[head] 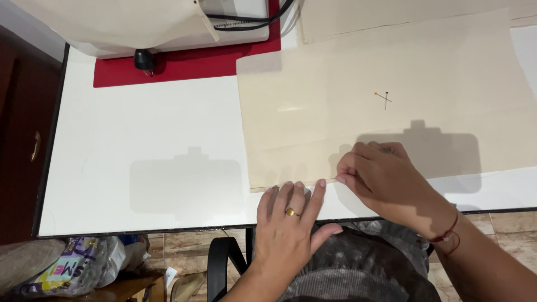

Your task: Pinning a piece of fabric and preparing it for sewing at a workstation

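Note:
A large piece of cream fabric (386, 84) lies flat on the white table (145, 145). My left hand (291, 221), wearing a gold ring, presses flat on the fabric's near edge with fingers spread. My right hand (383, 176), with a red string bracelet at the wrist, pinches a thin pin at the same edge, its tip next to my left fingertips. Two pins (384, 99) lie crossed on the fabric further back.
A white sewing machine (145, 22) stands on a red mat (184, 62) at the back left, with a black cable. A dark wooden cabinet (22, 140) is left of the table. Bags (67, 268) and a black chair arm (221, 263) sit below the table edge.

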